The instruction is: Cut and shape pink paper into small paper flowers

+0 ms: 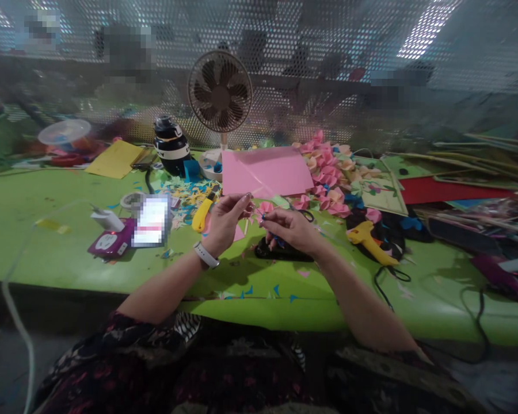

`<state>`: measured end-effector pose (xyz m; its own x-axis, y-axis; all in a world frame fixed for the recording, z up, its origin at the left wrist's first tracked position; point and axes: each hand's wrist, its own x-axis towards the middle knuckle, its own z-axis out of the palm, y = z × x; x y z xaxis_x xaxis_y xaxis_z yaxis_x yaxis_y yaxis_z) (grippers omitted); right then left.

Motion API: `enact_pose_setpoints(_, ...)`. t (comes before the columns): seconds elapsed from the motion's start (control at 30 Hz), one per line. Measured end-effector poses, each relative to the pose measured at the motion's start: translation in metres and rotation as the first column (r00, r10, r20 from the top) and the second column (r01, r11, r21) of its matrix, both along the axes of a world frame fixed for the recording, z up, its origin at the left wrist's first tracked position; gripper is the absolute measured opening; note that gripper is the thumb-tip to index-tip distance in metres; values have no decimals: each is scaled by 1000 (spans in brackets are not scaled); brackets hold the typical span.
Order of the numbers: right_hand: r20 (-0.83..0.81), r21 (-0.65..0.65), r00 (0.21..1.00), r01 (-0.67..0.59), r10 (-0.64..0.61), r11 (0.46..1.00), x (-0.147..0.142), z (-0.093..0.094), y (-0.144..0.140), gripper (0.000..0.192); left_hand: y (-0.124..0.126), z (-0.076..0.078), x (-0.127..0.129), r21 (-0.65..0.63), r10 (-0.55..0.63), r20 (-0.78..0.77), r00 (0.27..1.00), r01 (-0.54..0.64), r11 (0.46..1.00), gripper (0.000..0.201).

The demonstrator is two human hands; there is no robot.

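Note:
Over the middle of the table, my left hand (229, 219) and my right hand (290, 229) are held close together, fingertips nearly meeting. My left thumb and fingers are pinched; whatever is in them is too small to name. A tiny dark blue bit shows at the pinched fingertips of my right hand, its kind unclear. Just beyond the fingertips lies a pink paper flower (266, 207). Dark scissor handles (307, 215) show behind my right hand. Beneath that hand is a black object (285, 252), partly hidden. Left of my left hand lies a yellow-handled tool (202, 215).
Pink paper sheets (265, 172) lie behind my hands, beside heaped pink paper flowers (326, 167). A yellow glue gun (373, 242) lies right. Left are a lit phone (151, 221), a purple box (112, 241) and paper scraps (183, 210). A fan (220, 95) and black jug (171, 149) stand behind.

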<state>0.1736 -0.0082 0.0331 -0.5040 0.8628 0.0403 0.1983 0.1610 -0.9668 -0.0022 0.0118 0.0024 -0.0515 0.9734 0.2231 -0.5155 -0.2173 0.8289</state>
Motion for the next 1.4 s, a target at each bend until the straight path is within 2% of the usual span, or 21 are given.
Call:
enact_pose_setpoints(0.1, -5, 39, 999, 49, -49, 998, -1, -4, 1, 36, 0, -1, 0, 11, -12, 3, 1000, 12, 1000, 25)
enact_pose_setpoints(0.23, 62, 206, 987, 133, -149, 969, 0, -6, 1, 33, -1, 0, 1, 27, -12, 18, 1000, 11, 1000, 26)
enact_pose_setpoints(0.3, 80, 244, 983, 142, -166, 959, 1, -6, 1, 32, -1, 0, 2, 22, -15, 27, 1000, 15, 1000, 26)
enact_pose_setpoints(0.4, 78, 177, 993, 75, -90, 981, 1, -5, 1, 32, 0, 2, 2, -12, -29, 49, 998, 30, 999, 27)
enact_pose_setpoints(0.53, 90, 90, 996, -15, 6, 996, 1, -3, 2, 42, 1, 3, 1, -57, -20, 108, 994, 26, 998, 26)
enact_pose_setpoints(0.63, 131, 62, 991, -20, 12, 998, 2, -1, 1, 45, 3, 3, 0, -73, -10, 132, 991, 19, 997, 25)
enact_pose_setpoints(0.77, 133, 59, 990, 30, -37, 998, 6, 2, 3, 34, 5, 3, -4, -65, 4, 134, 991, 5, 998, 22)
enact_pose_setpoints(0.87, -30, 24, 992, 125, -124, 992, 10, 4, 7, 25, 6, 4, -7, -41, 1, 90, 996, 3, 999, 22)
enact_pose_setpoints(1.0, -352, -55, 911, 210, -215, 976, 15, 6, 12, 19, 6, 2, -10, 0, -132, -61, 989, 133, 991, 28)
enact_pose_setpoints(1.1, -431, -70, 861, 266, -270, 961, 16, 7, 14, 19, 5, 0, -10, 32, -202, -139, 970, 208, 978, 31)
enact_pose_setpoints(1.23, -344, -85, 896, 269, -281, 959, 14, 9, 11, 23, 5, -3, -10, 62, -250, -176, 952, 264, 962, 31)
enact_pose_setpoints(1.4, -176, -109, 970, 153, -170, 982, 7, 14, 1, 37, 6, -7, -13, 95, -340, -231, 911, 369, 924, 26)
